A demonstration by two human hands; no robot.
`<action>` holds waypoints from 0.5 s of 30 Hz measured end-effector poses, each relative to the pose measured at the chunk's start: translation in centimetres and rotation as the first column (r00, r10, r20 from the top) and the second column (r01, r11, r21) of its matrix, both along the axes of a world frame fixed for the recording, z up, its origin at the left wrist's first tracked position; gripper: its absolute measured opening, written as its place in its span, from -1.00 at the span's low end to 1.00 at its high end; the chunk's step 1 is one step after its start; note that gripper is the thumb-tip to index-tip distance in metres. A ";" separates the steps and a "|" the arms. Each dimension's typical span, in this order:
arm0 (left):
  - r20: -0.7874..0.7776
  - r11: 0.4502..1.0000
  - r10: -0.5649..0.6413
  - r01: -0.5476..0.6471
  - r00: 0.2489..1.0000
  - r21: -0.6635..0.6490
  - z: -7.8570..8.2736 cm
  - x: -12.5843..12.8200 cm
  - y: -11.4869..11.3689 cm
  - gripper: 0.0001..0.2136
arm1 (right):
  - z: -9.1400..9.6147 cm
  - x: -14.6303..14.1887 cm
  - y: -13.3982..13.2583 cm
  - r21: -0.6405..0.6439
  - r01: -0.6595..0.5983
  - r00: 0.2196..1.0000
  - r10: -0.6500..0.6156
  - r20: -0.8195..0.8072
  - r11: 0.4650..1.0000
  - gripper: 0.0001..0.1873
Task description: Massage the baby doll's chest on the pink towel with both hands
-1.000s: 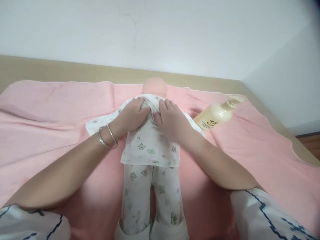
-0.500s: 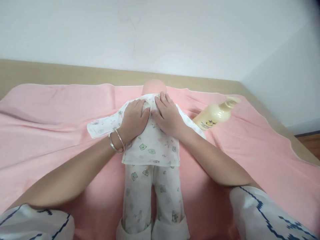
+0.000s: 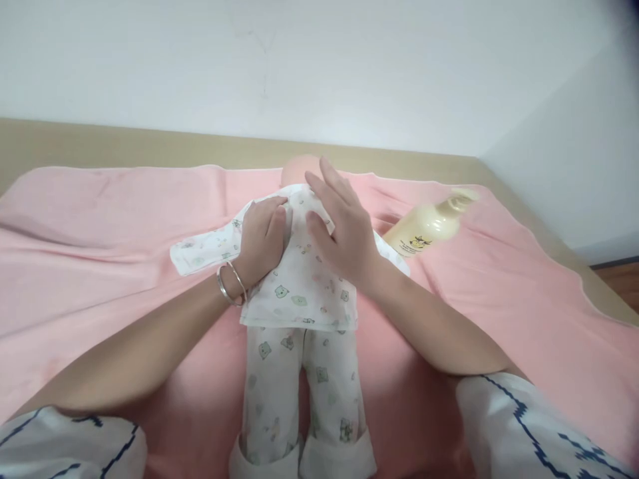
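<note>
Trousers [image 3: 332, 392] on the doll [image 3: 299, 293] at centre run off my view at six o'clock, their cuffs [image 3: 339, 458] cut short. Its head [image 3: 298, 171] at twelve is partly covered by the right hand [image 3: 347, 236], whose fingers are spread; I can't tell whether that palm touches the shirt [image 3: 324, 313]. The left hand [image 3: 262, 236] lies on the shirt, fingers close together. At three o'clock a sleeve [image 3: 391, 253] hides the base of the bottle [image 3: 426, 227]. Pink cloth [image 3: 100, 266] spreads beneath. I count one doll, one bottle, two doll sleeves, two trouser legs.
</note>
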State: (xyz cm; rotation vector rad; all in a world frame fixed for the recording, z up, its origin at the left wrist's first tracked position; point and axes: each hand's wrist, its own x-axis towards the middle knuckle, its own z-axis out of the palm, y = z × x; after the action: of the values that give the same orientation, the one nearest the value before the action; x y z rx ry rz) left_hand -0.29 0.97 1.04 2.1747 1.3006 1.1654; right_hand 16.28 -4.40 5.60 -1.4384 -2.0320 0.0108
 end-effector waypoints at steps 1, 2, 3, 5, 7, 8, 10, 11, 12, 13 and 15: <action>-0.003 1.000 -0.001 0.001 1.000 0.000 0.1 0.0 0.0 -0.55 | 0.1 0.0 -0.1 0.041 0.001 1.000 -0.001 -0.007 0.999 -0.36; -0.011 1.000 -0.001 0.001 1.000 -0.003 0.2 0.0 0.0 -0.55 | 0.1 0.0 -0.1 0.056 0.006 1.000 -0.005 -0.001 0.998 -0.36; -0.017 1.000 0.001 -0.001 1.000 -0.006 0.2 0.1 0.0 -0.55 | 0.0 -0.1 -0.1 0.043 0.010 1.000 -0.011 0.018 0.999 -0.37; -0.030 1.000 0.010 -0.011 1.000 -0.015 0.2 0.1 0.0 -0.56 | -0.4 -0.5 -0.1 -0.045 0.025 0.997 -0.021 0.073 0.999 -0.43; -0.039 0.999 0.023 -0.024 0.999 -0.027 0.1 0.1 0.0 -0.58 | -0.7 -0.8 0.0 -0.135 0.039 0.993 -0.024 0.112 0.990 -0.48; -0.041 0.999 0.027 -0.029 0.999 -0.037 0.1 0.1 0.0 -0.59 | -0.7 -0.9 0.0 -0.157 0.043 0.993 -0.025 0.114 0.987 -0.49; -0.042 0.997 0.031 -0.033 0.999 -0.063 0.0 0.2 -0.1 -0.58 | -0.5 -0.8 -0.2 -0.143 0.039 0.996 -0.027 0.086 0.989 -0.50; -0.041 0.996 0.035 -0.038 0.999 -0.075 0.1 0.2 -0.2 -0.58 | -0.4 -0.7 -0.3 -0.114 0.038 0.997 -0.031 0.064 0.993 -0.49; -0.042 0.995 0.040 -0.044 0.998 -0.087 0.1 0.2 -0.3 -0.58 | -0.3 -0.7 -0.3 -0.085 0.040 0.998 -0.036 0.044 0.996 -0.47; -0.048 0.994 0.046 -0.050 0.998 -0.098 0.1 0.2 -0.4 -0.58 | -0.3 -0.7 -0.4 -0.064 0.042 0.999 -0.040 0.034 0.997 -0.45; -0.070 0.992 0.056 -0.064 0.996 -0.110 0.1 0.3 -0.5 -0.58 | -0.4 -1.0 -0.6 -0.076 0.041 0.998 -0.037 0.045 0.996 -0.45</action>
State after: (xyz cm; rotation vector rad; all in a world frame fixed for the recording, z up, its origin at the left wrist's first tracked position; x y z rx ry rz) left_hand -0.04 0.48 1.15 2.1238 1.4333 1.0234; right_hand 15.31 -5.02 5.18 -1.5382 -2.0584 0.0418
